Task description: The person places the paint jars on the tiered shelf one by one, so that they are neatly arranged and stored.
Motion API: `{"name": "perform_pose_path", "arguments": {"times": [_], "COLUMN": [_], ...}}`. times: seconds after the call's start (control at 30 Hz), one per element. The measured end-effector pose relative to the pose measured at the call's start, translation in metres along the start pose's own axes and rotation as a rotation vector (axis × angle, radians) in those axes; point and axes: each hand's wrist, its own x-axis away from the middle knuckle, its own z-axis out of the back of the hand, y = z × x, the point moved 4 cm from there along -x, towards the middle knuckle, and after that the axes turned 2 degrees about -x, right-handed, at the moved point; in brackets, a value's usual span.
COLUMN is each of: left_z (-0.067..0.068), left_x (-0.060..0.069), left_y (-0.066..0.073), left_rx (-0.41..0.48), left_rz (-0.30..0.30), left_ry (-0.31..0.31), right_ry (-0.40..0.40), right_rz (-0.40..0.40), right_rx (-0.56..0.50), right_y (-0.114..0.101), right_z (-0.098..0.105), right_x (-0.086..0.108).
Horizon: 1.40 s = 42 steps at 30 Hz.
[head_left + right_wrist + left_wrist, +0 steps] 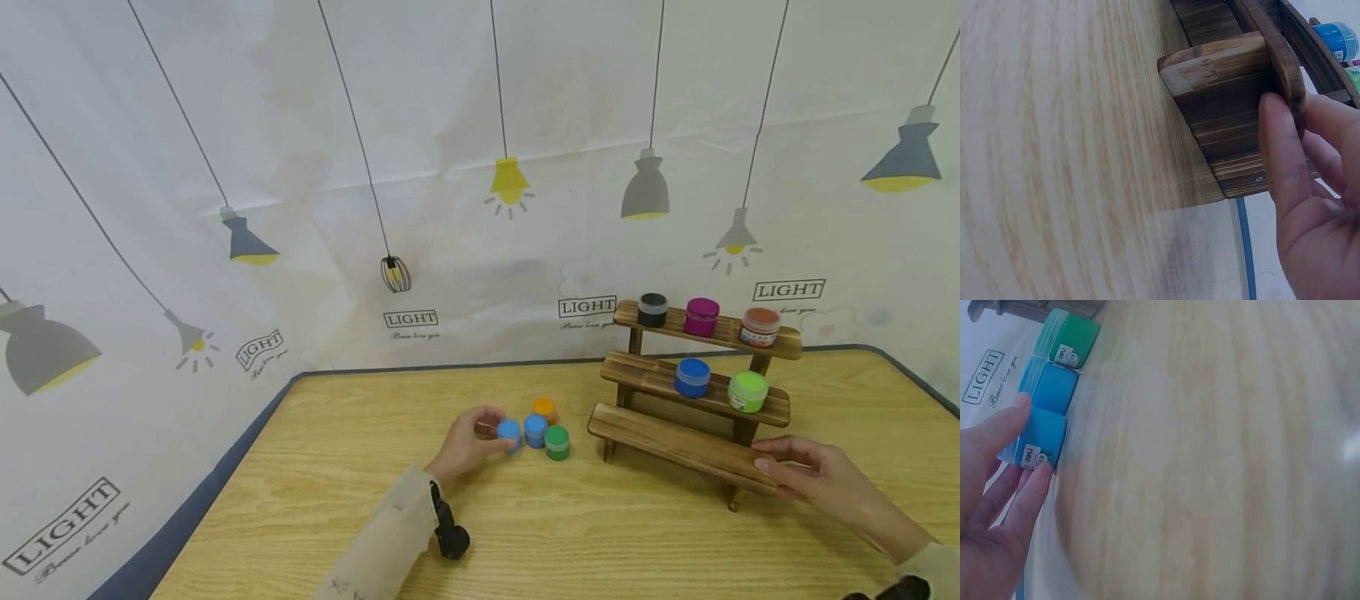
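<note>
My left hand [467, 443] grips a small light blue paint jar [509, 435] between thumb and fingers at the table's middle. Touching or nearly touching it is a second light blue jar [536, 431], followed by a green jar [557, 443]; an orange jar [544, 409] is partly hidden behind them. In the left wrist view the held jar [1044, 434] has a clear lid and a label. My right hand [821, 477] pinches the right end of the bottom step of a three-step wooden rack [675, 437]. The right wrist view shows the thumb against the step's underside [1282, 131].
On the rack's top step stand black [652, 311], magenta [702, 317] and orange-brown [761, 327] jars. Its middle step carries a dark blue jar [692, 378] and a lime green jar [747, 392]. A lamp-printed sheet [465, 275] hangs behind the wooden table [570, 542].
</note>
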Motion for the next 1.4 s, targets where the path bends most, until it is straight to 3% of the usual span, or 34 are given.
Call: {"name": "perform_pose_path", "arguments": {"times": [0.13, 0.3, 0.63, 1.1, 1.4], "left_z": [0.001, 0.002, -0.004, -0.004, 0.001], "left_x": [0.005, 0.011, 0.015, 0.018, 0.021], "left_y": [0.001, 0.003, 0.007, 0.008, 0.021], "left_rx": [0.010, 0.000, -0.006, -0.001, 0.033], "left_rz": [-0.031, -0.008, -0.037, 0.018, 0.025], "left_ry": [-0.049, -0.075, -0.084, -0.050, -0.052], "right_ry": [0.005, 0.004, -0.008, -0.006, -0.003], "right_rz": [-0.008, -0.007, 0.017, 0.021, 0.021], "right_rx": [0.009, 0.012, 0.005, -0.007, -0.008], "right_y": [0.001, 0.001, 0.000, 0.001, 0.000], "right_z": [0.000, 0.000, 0.000, 0.000, 0.000], "right_x": [-0.001, -0.001, 0.000, 0.000, 0.000]}}
